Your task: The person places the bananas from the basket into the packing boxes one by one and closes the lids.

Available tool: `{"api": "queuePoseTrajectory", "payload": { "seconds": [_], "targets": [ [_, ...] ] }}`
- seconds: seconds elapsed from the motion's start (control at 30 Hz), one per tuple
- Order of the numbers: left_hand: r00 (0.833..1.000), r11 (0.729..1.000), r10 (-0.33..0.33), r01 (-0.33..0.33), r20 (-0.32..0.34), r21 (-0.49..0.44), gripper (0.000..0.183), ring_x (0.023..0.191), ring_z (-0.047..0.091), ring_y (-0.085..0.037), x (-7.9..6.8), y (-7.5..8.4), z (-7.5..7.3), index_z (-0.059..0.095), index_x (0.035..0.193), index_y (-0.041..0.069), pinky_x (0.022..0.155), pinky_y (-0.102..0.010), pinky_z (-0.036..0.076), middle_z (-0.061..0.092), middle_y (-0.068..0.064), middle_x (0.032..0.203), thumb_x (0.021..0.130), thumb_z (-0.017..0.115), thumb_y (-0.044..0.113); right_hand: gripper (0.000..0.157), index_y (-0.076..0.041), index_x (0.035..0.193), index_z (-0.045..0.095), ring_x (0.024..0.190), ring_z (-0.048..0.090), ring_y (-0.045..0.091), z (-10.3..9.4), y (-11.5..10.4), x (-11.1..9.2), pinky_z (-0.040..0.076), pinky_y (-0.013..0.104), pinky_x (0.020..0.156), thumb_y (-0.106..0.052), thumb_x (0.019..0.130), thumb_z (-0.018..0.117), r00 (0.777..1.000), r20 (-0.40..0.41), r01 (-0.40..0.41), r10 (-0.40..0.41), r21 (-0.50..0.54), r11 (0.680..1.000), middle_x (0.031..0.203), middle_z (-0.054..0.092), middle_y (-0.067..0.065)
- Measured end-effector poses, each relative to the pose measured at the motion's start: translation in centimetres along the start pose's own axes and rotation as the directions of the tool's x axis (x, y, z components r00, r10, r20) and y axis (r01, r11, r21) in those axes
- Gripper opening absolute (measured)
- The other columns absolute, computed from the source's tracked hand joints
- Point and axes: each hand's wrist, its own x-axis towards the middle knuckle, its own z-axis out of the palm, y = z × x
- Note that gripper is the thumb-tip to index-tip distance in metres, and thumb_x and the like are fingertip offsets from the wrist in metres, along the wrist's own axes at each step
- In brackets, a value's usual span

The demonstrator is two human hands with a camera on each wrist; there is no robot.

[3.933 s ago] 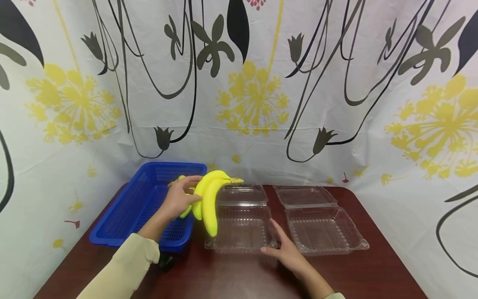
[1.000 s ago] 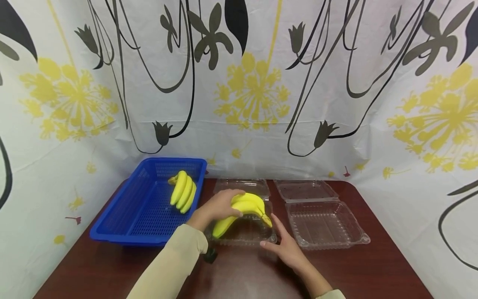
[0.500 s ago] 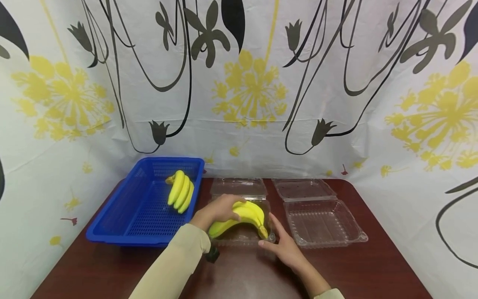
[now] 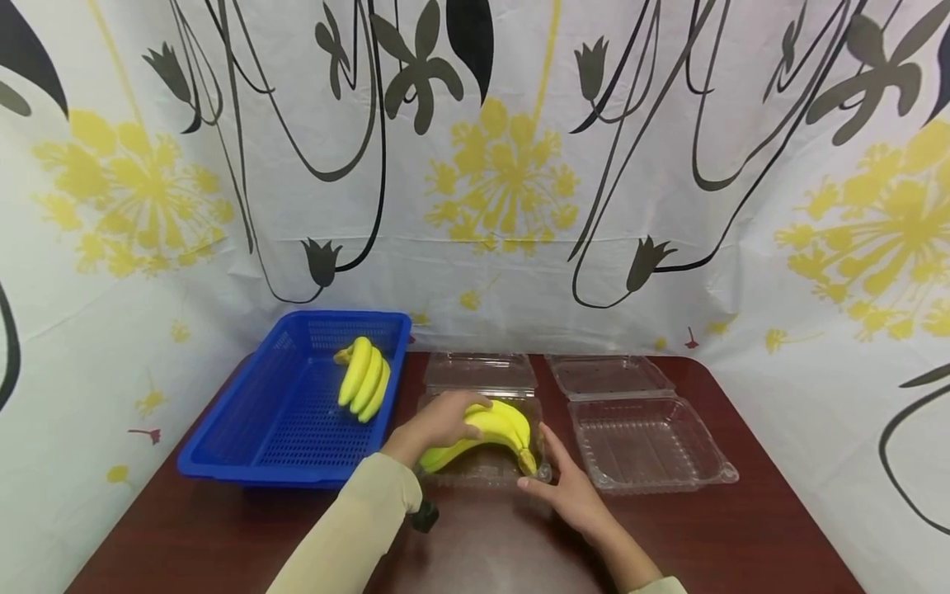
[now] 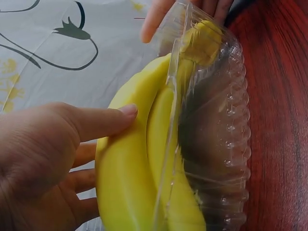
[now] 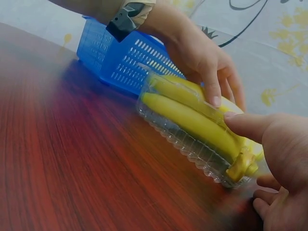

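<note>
My left hand point(image 4: 445, 419) grips a bunch of yellow bananas point(image 4: 496, 427) from above, low inside the left clear plastic container point(image 4: 475, 480). In the left wrist view the thumb lies across the bananas point(image 5: 127, 163) and the fingers go round their far side. The stem end points toward my right hand point(image 4: 571, 493). That hand holds the container's front right corner, its thumb at the rim and its fingers along the right side. Through the clear wall in the right wrist view, the bananas point(image 6: 192, 118) lie lengthwise in the container.
A blue basket point(image 4: 223, 472) stands at the left with another bunch of bananas point(image 4: 365, 381) in it. A second clear container point(image 4: 641, 445), lid folded back, lies at the right. The left container's lid point(image 4: 481, 373) lies open behind it. A patterned curtain point(image 4: 490, 289) backs the table.
My left hand brought the bananas from over the basket rightward and down into the left container, turning their stem end toward me. The right hand stayed at the container's corner.
</note>
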Motion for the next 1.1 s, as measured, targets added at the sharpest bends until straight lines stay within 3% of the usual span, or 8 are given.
{"api": "queuePoseTrajectory", "payload": {
  "seconds": [0.2,0.33,0.5,0.67,0.87,1.0,1.1],
  "targets": [
    [0.997,0.999,-0.029,0.028,-0.072,-0.015,0.048,0.108,0.045,-0.016,-0.3,0.3,0.5,0.052,0.119,0.024,0.089,-0.036,0.035,0.052,0.006,0.117,0.074,0.068,0.024,0.090,-0.025,0.138,0.017,0.121,0.030,0.030,0.1,-0.2,0.0,0.026,0.054,0.091,-0.035,0.067,0.071,1.000,0.006,-0.002,0.002,0.006,1.000,0.135,0.031,0.011],
    [0.984,0.999,-0.024,0.031,-0.179,0.041,0.049,0.110,0.042,-0.019,-0.6,0.3,0.9,0.054,0.117,0.023,0.091,-0.040,0.031,0.052,0.005,0.116,0.072,0.070,0.027,0.090,-0.028,0.138,0.017,0.120,0.030,0.030,0.5,0.8,0.6,0.026,0.054,0.090,-0.035,0.067,0.072,1.000,0.000,-0.015,0.015,0.014,1.000,0.136,0.030,0.010],
    [0.946,0.997,-0.028,0.051,-0.322,0.063,0.053,0.115,0.033,-0.026,-1.6,0.1,1.2,0.054,0.117,0.023,0.091,-0.049,0.025,0.049,0.001,0.120,0.068,0.071,0.036,0.089,-0.035,0.136,0.018,0.116,0.036,0.030,1.1,2.7,1.4,0.031,0.051,0.088,-0.036,0.065,0.073,0.999,-0.028,-0.024,0.024,0.005,1.000,0.133,0.035,0.007],
    [0.898,0.988,-0.120,0.150,-0.423,0.038,0.061,0.120,0.025,-0.031,-3.1,-0.3,1.5,0.050,0.121,0.024,0.093,-0.052,0.022,0.041,-0.005,0.128,0.067,0.068,0.046,0.091,-0.034,0.136,0.020,0.114,0.038,0.029,1.0,2.4,1.5,0.032,0.049,0.088,-0.037,0.063,0.074,0.998,-0.061,-0.028,0.027,-0.019,0.999,0.130,0.038,0.007],
    [0.857,0.969,-0.242,0.187,-0.455,-0.163,0.073,0.123,0.021,-0.029,-5.1,-1.0,2.2,0.039,0.130,0.022,0.094,-0.051,0.023,0.030,-0.007,0.135,0.067,0.069,0.045,0.086,-0.030,0.136,0.020,0.120,0.030,0.030,0.3,1.5,2.1,0.025,0.054,0.090,-0.034,0.067,0.072,0.996,-0.079,-0.050,0.051,0.005,0.999,0.133,0.033,0.009],
    [0.834,0.929,-0.315,0.173,-0.453,-0.327,0.077,0.124,0.019,-0.031,-6.1,-1.6,2.7,0.034,0.132,0.022,0.093,-0.051,0.024,0.023,-0.010,0.138,0.066,0.071,0.041,0.084,-0.024,0.137,0.018,0.120,0.028,0.033,0.1,1.2,2.6,0.026,0.053,0.091,-0.033,0.071,0.069,0.993,-0.082,-0.072,0.079,0.080,0.994,0.133,0.032,0.013],
    [0.828,0.899,-0.346,0.159,-0.442,-0.408,0.078,0.124,0.019,-0.031,-6.6,-2.1,3.1,0.033,0.133,0.022,0.093,-0.052,0.025,0.020,-0.011,0.139,0.067,0.071,0.039,0.084,-0.022,0.138,0.017,0.121,0.028,0.034,0.1,1.1,3.1,0.029,0.051,0.090,-0.037,0.072,0.067,0.991,-0.090,-0.089,0.100,0.120,0.989,0.133,0.030,0.015]
  ]
}}
